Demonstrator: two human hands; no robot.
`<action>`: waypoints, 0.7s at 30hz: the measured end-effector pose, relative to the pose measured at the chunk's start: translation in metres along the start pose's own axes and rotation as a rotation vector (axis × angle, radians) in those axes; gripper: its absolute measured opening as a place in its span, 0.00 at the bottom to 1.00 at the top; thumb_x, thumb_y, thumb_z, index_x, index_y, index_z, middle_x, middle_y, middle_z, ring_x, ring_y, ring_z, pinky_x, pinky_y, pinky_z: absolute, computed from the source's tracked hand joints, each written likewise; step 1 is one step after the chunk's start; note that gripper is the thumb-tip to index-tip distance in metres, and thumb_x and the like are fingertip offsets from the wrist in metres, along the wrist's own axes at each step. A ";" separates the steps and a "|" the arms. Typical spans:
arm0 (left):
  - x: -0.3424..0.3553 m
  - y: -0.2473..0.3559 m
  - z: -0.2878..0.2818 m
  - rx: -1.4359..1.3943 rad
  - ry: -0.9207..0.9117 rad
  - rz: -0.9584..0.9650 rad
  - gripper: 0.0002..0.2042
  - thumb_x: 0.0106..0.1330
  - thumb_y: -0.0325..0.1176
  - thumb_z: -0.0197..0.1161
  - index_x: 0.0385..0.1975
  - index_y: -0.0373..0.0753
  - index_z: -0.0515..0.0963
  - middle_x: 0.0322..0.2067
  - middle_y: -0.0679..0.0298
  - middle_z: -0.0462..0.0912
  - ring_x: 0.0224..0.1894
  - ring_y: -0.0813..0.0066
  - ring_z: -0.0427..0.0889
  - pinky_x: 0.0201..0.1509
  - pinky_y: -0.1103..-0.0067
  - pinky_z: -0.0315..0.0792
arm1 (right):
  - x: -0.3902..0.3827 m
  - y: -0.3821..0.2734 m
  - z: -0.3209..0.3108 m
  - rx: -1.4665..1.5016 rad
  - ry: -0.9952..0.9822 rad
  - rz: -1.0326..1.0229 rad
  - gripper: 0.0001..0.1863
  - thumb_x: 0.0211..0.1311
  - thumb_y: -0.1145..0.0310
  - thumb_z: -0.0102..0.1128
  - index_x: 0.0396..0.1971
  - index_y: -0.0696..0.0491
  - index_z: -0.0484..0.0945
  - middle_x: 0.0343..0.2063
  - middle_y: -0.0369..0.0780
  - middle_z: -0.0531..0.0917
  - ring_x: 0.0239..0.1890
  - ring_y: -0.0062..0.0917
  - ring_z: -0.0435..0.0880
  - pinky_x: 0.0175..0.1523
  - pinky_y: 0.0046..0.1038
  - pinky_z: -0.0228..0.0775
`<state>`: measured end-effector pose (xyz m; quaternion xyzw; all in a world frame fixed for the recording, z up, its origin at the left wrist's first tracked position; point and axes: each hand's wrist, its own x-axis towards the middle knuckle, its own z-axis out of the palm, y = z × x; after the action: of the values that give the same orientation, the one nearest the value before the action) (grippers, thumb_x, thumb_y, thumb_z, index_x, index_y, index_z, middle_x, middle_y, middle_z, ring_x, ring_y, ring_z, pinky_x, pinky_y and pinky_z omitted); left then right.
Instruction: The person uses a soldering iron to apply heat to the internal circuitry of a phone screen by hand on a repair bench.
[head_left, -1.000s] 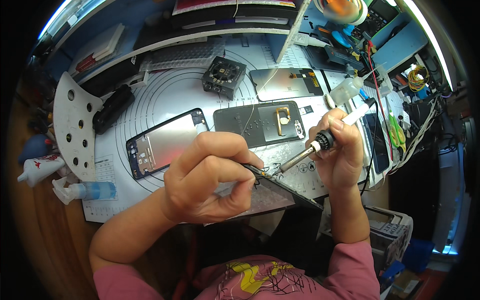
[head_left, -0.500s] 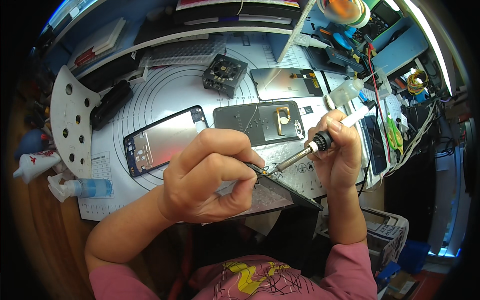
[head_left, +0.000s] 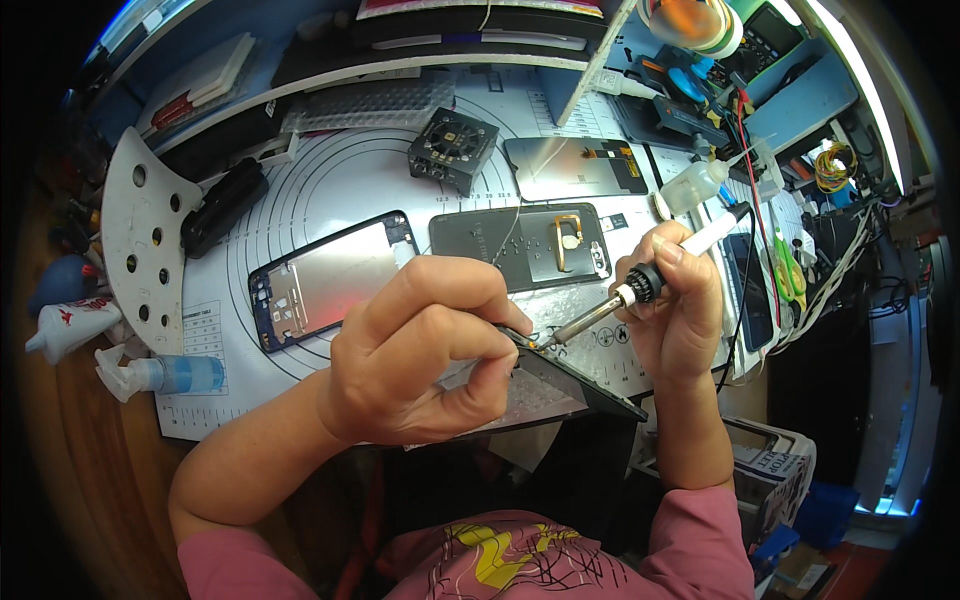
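Pinched firmly between thumb and forefinger of the left hand point(head_left: 420, 350): one dark panel point(head_left: 565, 385), tilted above the mat's near edge. Wrapped in the right hand point(head_left: 685, 320): one soldering iron point(head_left: 645, 283), tip at the panel's 10 o'clock end; cannot tell whether touching. Outward from there: one phone frame point(head_left: 335, 270) at 10, one phone back point(head_left: 520, 268) at 11, one screen point(head_left: 575, 182) at 12, one clear bottle point(head_left: 690, 188) at 1, one pair of scissors point(head_left: 788, 275) at 2. Beneath, one white mat point(head_left: 340, 180); beyond, at 11, one shelf point(head_left: 330, 91).
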<state>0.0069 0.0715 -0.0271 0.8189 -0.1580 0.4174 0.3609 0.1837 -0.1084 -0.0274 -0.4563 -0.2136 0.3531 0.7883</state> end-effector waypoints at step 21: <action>0.001 0.001 0.000 -0.003 -0.002 -0.007 0.10 0.55 0.16 0.64 0.34 0.35 0.74 0.40 0.56 0.74 0.37 0.65 0.89 0.35 0.79 0.82 | 0.000 -0.001 0.002 -0.023 0.014 -0.016 0.10 0.67 0.65 0.60 0.31 0.57 0.74 0.19 0.37 0.75 0.16 0.15 0.67 0.23 0.19 0.59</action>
<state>0.0068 0.0709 -0.0259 0.8194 -0.1560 0.4150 0.3635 0.1825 -0.1072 -0.0257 -0.4660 -0.2159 0.3411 0.7873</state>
